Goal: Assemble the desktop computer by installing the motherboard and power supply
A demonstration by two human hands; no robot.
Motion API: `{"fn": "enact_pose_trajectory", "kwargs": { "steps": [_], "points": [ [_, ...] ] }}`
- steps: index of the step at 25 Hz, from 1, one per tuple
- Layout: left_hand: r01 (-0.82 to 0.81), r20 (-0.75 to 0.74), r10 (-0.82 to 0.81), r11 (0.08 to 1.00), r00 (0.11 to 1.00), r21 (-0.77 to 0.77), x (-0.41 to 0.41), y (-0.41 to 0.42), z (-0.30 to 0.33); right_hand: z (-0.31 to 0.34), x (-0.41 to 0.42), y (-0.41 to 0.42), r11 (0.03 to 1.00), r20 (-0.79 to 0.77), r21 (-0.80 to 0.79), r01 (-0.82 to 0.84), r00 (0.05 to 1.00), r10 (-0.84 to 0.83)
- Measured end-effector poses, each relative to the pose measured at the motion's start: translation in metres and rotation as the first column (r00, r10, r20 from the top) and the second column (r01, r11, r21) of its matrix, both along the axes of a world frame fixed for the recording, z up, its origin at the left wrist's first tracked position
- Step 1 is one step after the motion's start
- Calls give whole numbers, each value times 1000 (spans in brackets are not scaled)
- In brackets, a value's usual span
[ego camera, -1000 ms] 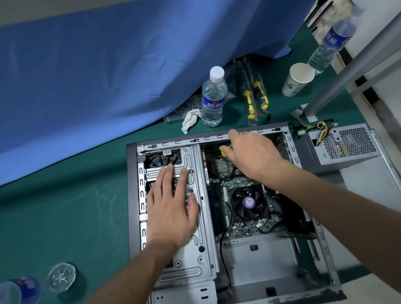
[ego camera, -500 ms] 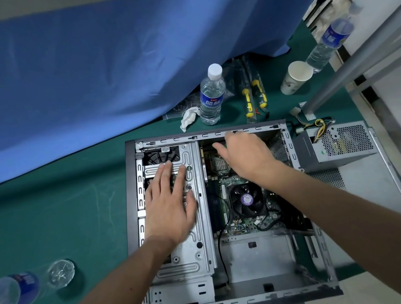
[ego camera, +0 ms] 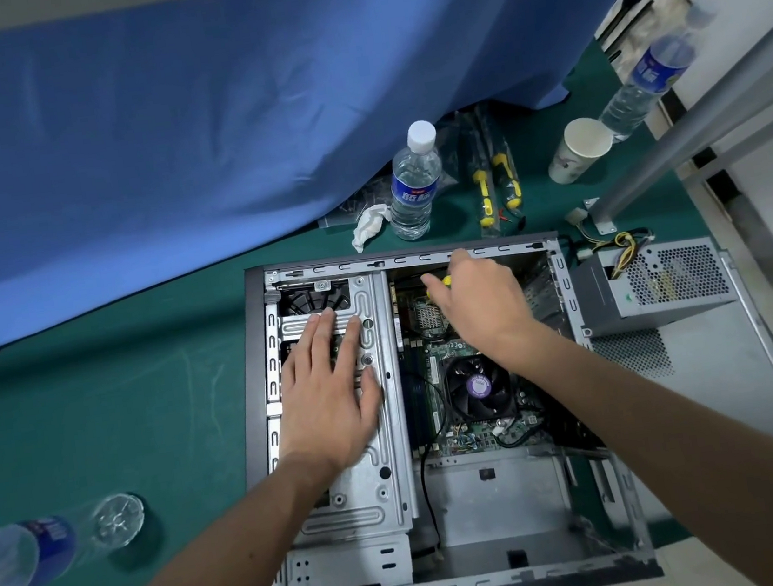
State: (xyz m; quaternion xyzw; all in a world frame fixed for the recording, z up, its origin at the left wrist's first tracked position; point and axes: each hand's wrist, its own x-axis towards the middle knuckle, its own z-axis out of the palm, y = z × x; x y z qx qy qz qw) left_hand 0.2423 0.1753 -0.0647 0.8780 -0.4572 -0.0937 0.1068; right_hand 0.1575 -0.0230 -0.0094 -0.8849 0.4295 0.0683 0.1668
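An open grey metal computer case (ego camera: pixel 262 405) lies on its side on the green-covered bench (ego camera: pixel 96 401). The left hand (ego camera: pixel 331 397) rests flat on the silver drive cage (ego camera: pixel 389 487) in the case's left half, fingers (ego camera: pixel 321 335) straight and spread a little, holding nothing. The right hand (ego camera: pixel 478 301) reaches into the far part of the case, its fingers curled round a yellow-handled tool (ego camera: pixel 445 281) of which only a small part shows.

The green motherboard (ego camera: pixel 475 433), with its black cooling fan (ego camera: pixel 479 386), sits inside the right half of the case, near and below the right hand. The grey perforated power supply box (ego camera: pixel 656 284), with coloured wires at its far side, stands outside, just beside the case's right wall.

On the far side of the bench stand a clear water bottle with a white cap (ego camera: pixel 412 182), a crumpled white tissue (ego camera: pixel 369 224), two yellow-and-black screwdrivers (ego camera: pixel 495 184) and a white paper cup (ego camera: pixel 579 150). A blue cloth (ego camera: pixel 207 120) hangs behind.
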Motion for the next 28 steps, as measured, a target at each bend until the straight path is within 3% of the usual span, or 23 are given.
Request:
{"fn": "enact_pose_trajectory", "kwargs": {
  "steps": [9,11,13,15,23,25,28],
  "points": [
    [-2,-16,2,1000,1000,-2,-2,1,0,19,-48,-15,945,143,248,213,957,-253],
    [0,-15,0,1000,1000,-3,-1,1,-1,23,-74,-10,812,196,468,348,855,-480],
    [-3,-9,3,1000,1000,-10,-2,1,-1,26,-101,-1,576,145,713,399,720,-679],
    [0,-4,0,1000,1000,-13,-2,1,-1,30,-124,8,435,84,822,367,677,-732],
    [0,32,1,1000,999,-24,-9,1,4,42,-195,33,217,16,957,191,715,-699],
    [-54,24,55,998,998,-34,-19,-1,6,43,-219,30,202,25,963,179,685,-728],
    [-246,-107,239,967,965,-66,-60,-5,9,33,-256,20,364,120,897,253,652,-748]
  ]
}}
